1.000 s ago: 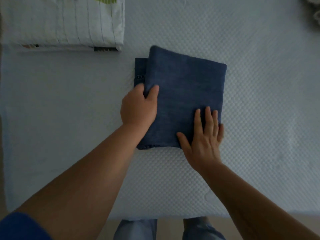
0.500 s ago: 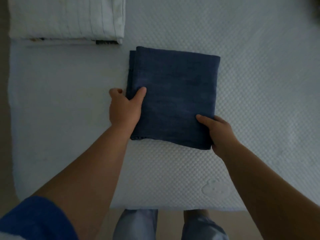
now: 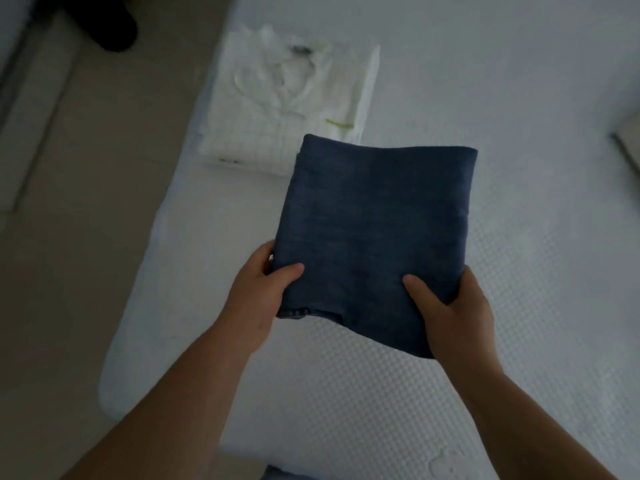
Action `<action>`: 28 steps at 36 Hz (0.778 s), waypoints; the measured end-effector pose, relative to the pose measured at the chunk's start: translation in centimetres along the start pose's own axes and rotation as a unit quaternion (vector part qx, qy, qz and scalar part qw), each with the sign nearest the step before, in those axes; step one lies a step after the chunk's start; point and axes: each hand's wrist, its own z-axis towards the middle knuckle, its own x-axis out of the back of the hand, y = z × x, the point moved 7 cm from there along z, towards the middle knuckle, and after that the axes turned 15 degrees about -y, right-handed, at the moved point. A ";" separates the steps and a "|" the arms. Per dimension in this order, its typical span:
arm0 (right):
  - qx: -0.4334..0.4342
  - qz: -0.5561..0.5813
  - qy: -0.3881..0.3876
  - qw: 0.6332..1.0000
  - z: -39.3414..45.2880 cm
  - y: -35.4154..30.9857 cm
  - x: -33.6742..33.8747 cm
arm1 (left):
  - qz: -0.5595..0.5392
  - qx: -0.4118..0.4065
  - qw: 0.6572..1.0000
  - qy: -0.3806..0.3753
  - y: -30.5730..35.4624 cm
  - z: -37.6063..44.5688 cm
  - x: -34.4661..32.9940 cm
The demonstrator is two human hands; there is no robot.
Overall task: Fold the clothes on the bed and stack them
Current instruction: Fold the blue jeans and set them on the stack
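Folded blue garment (image 3: 374, 230) sits mid-frame, gripped at its near edge by both hands. Left hand (image 3: 258, 299) pinches the lower-left corner, thumb on top, fingers curled beneath. Right hand (image 3: 450, 311) pinches the lower-right corner, thumb on top, fingers hidden under the cloth. Folded white shirt (image 3: 287, 109) lies on the white bed (image 3: 519, 98), upper left of centre, its near corner covered by the blue garment's far edge. Beige floor (image 3: 86, 202) at left.
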 end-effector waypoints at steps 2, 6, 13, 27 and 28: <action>0.031 0.005 -0.003 0.999 1.5 -3.2 -1.1 | 0.002 -0.039 0.999 0.006 3.4 0.5 1.9; 0.084 0.022 0.003 0.996 6.4 -9.4 -3.5 | 0.019 -0.113 0.993 0.040 10.8 3.2 5.8; 0.120 0.022 0.018 0.992 18.3 -15.9 -7.3 | 0.035 -0.176 0.982 0.064 17.8 12.1 10.5; 0.002 -0.283 -0.048 0.958 25.3 -9.7 -12.0 | 0.382 -0.104 0.906 0.152 12.4 19.1 13.7; -0.007 -0.280 -0.057 0.958 25.2 -9.8 -12.1 | 0.387 -0.089 0.903 0.162 12.6 19.1 13.7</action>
